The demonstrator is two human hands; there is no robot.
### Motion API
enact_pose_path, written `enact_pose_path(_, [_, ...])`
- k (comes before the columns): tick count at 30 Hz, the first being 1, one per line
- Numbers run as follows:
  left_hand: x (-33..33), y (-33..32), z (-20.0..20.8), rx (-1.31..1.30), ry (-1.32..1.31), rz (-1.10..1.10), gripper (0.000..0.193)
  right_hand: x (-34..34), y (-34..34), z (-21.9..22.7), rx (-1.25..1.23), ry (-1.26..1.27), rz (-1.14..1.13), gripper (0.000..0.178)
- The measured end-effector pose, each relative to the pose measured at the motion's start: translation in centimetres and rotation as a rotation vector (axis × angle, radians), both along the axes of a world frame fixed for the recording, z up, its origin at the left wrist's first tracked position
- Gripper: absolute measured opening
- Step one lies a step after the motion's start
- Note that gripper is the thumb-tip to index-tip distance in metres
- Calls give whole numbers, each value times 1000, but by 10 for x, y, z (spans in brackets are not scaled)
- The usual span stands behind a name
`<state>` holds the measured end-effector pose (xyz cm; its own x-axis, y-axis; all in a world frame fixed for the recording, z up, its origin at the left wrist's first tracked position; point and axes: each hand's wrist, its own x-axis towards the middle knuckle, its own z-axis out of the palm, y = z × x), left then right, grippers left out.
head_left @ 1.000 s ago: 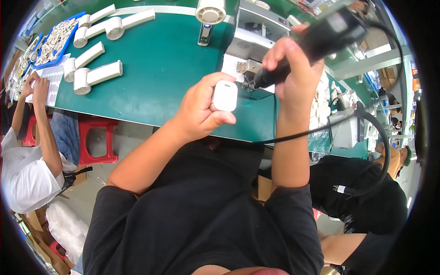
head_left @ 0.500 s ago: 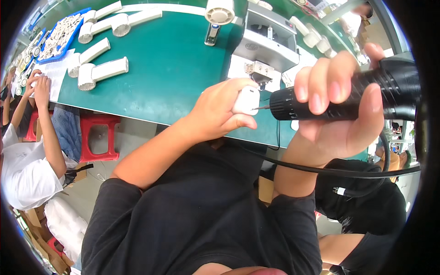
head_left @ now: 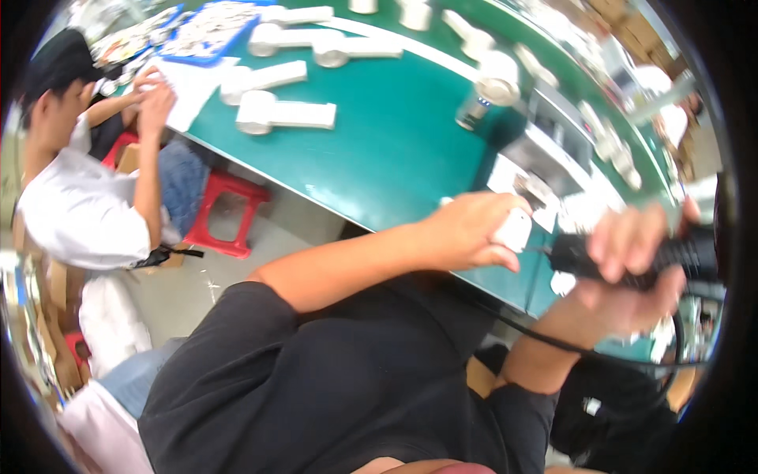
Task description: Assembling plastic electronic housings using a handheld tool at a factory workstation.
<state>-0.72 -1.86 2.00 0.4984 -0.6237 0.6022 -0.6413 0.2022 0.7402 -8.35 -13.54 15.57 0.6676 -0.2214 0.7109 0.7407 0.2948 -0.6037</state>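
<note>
Between the thumb and fingers of my left hand (head_left: 472,231) is a small white plastic part (head_left: 513,231) with rounded corners, held above the table's front edge. My right hand (head_left: 632,261) wraps round a black electric screwdriver (head_left: 575,256), which lies almost level with its thin bit aimed left at the white part. Motion blur smears the bit, so I cannot tell whether it touches the part. A black cable (head_left: 545,335) runs below my right hand and across my forearm.
White handheld devices with round heads (head_left: 296,115) lie on the green table (head_left: 379,150). Behind my hands are a grey box-shaped machine (head_left: 545,146) and an upright white device (head_left: 497,79). A blue tray (head_left: 207,58) holds small parts. At left, a co-worker (head_left: 95,213) sits near a red stool (head_left: 254,217).
The view has swung, so the table, the co-worker and my hands all appear further right. Both hands keep their holds. The bit's tip met the white part earlier; now it is blurred.
</note>
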Motion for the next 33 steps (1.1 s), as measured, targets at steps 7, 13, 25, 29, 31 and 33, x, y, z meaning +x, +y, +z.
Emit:
enact_pose_path(7, [98, 108, 85, 345, -255, 393, 62, -1, -34, 9, -41, -131, -65, 61])
enact_pose_path(13, [226, 224, 104, 868, -121, 684, 44, 22, -28, -12, -52, 27, -217, 64])
enact_pose_path(25, [293, 274, 22, 1030, -408, 592, 50, 23, -48, -20, -106, 74, -406, 64])
enact_pose_path(29, [272, 275, 27, 1048, -288, 572, 52, 21, -57, -27, -106, 73, -471, 65])
enact_pose_path(31, [287, 265, 35, 1046, -326, 540, 41, 13, -53, -24, -160, 111, -491, 66])
enact_pose_path(33, [303, 254, 56, 1106, -218, 472, 34, 10, -51, -21, -178, 150, -511, 65])
